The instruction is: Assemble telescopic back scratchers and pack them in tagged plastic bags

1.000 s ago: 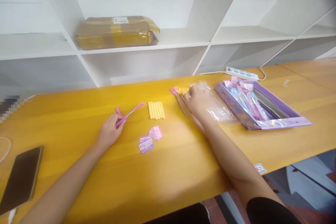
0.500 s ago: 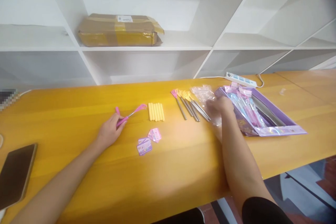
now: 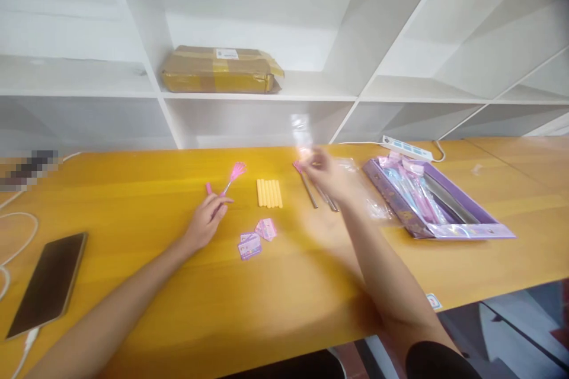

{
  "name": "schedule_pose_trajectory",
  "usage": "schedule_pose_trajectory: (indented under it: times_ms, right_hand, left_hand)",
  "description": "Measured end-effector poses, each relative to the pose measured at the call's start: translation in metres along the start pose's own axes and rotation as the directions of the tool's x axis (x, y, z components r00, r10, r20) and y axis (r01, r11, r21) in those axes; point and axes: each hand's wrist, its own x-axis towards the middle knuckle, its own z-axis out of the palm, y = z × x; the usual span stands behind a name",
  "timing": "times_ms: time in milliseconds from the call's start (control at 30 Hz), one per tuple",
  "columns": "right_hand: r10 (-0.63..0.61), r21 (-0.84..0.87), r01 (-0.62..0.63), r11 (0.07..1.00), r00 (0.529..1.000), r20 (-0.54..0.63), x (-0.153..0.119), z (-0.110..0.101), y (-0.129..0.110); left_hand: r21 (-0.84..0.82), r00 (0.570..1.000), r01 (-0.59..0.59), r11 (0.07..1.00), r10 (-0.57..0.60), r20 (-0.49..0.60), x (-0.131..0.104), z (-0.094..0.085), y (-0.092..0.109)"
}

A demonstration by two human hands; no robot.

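My left hand (image 3: 208, 220) is closed around the handle of a pink hand-shaped scratcher (image 3: 237, 172), whose head points up and away. A short pink piece (image 3: 208, 189) shows just beyond the fingers. My right hand (image 3: 326, 172) pinches a clear plastic bag (image 3: 301, 130), raised over the metal-rod scratchers (image 3: 310, 192) and partly covering them. Between the hands lies a row of yellow sticks (image 3: 269, 193). Nearer to me are pink cards (image 3: 266, 228) and purple cards (image 3: 249, 246). More clear bags (image 3: 376, 204) lie right of the rods.
A purple box (image 3: 471, 230) holding packaged items stands at the right, with a power strip (image 3: 406, 148) behind it. A phone (image 3: 48, 284) with a cable lies at the left. A taped parcel (image 3: 222, 71) rests on the white shelf.
My right hand has moved left from beside the box, bringing a clear bag with it. The scratcher in my left hand now points more upward. The whole view has shifted slightly.
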Motion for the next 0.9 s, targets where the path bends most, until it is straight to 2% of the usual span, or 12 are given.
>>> schedule_pose_trajectory:
  times_ms: [67,133,200,267,367,500,533,600,667,733,800,900]
  right_hand:
    - [-0.003,0.056,-0.004,0.998,0.991,0.134,-0.028,0.065,-0.012]
    - [-0.063,0.116,0.036,0.993,0.971,0.232,-0.055,0.118,-0.023]
    - [-0.155,0.13,0.122,0.984,0.948,0.277,-0.075,0.152,-0.033]
    - [-0.228,0.145,0.193,0.97,0.931,0.286,-0.085,0.167,-0.038]
    - [-0.253,0.202,0.203,0.958,0.931,0.263,-0.086,0.167,-0.034]
    - [-0.093,0.328,0.039,0.944,0.984,0.15,-0.08,0.158,-0.016]
    - [-0.054,0.352,-0.008,0.936,0.985,0.165,-0.08,0.156,-0.012]
    - [-0.021,0.372,-0.085,0.924,0.962,0.273,-0.081,0.156,-0.007]
    - [-0.024,0.39,-0.153,0.908,0.911,0.412,-0.083,0.158,-0.006]
    - [-0.029,0.419,-0.209,0.883,0.868,0.495,-0.083,0.159,-0.008]
    - [-0.021,0.465,-0.238,0.853,0.874,0.485,-0.079,0.154,-0.008]
    - [0.02,0.561,-0.243,0.791,0.928,0.373,-0.065,0.129,-0.005]
  left_hand:
    - [-0.09,0.999,0.026,0.996,-0.023,0.034,-0.007,0.007,0.012]
    - [-0.211,0.996,0.043,0.977,-0.027,0.08,-0.014,0.016,0.021]
    - [-0.352,0.996,0.058,0.934,-0.033,0.078,-0.02,0.025,0.026]
    - [-0.441,0.993,0.116,0.89,-0.1,0.058,-0.022,0.034,0.027]
    - [-0.467,0.985,0.165,0.869,-0.168,0.035,-0.023,0.04,0.023]
    - [-0.456,0.979,0.176,0.872,-0.204,-0.014,-0.023,0.038,0.019]
    - [-0.451,0.978,0.174,0.875,-0.208,-0.027,-0.024,0.037,0.019]
    - [-0.422,0.978,0.167,0.891,-0.203,-0.041,-0.024,0.036,0.021]
    - [-0.387,0.981,0.163,0.907,-0.192,-0.036,-0.025,0.035,0.024]
    - [-0.368,0.982,0.171,0.914,-0.188,-0.013,-0.025,0.035,0.027]
    - [-0.395,0.979,0.185,0.9,-0.204,-0.005,-0.026,0.036,0.028]
    - [-0.566,0.967,0.171,0.806,-0.247,-0.06,-0.024,0.038,0.024]
